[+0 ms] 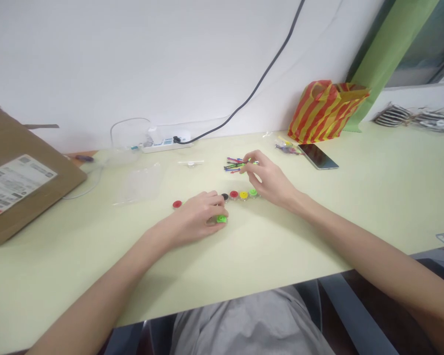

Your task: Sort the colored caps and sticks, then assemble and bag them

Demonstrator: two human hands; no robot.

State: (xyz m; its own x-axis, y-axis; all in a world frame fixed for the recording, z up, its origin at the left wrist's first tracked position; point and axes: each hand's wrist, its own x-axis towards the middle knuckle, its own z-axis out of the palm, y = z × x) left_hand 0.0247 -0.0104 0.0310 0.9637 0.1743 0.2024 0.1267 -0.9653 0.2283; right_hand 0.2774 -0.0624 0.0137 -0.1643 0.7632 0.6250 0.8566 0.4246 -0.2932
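My left hand [198,217] rests low over the table, thumb and fingers closed on a light green round plastic piece [221,219]. Just beyond it runs a row of small round pieces on clear bases: a red disc [176,203], a black disc [225,196], another red disc [234,194], a yellow disc [243,195] and a green disc [253,193]. Part of the row is hidden behind my left hand. Over a pile of thin coloured plastic arrows [232,165], my right hand [268,177] has its fingers bent and apart, the fingertips at the pile.
A clear plastic bag [138,185] and a small white piece with a thin bar [191,163] lie left of the pile. A power strip [166,144] sits by the wall. Right are a phone [318,157] and striped bag [325,113]; left, a cardboard box [22,172].
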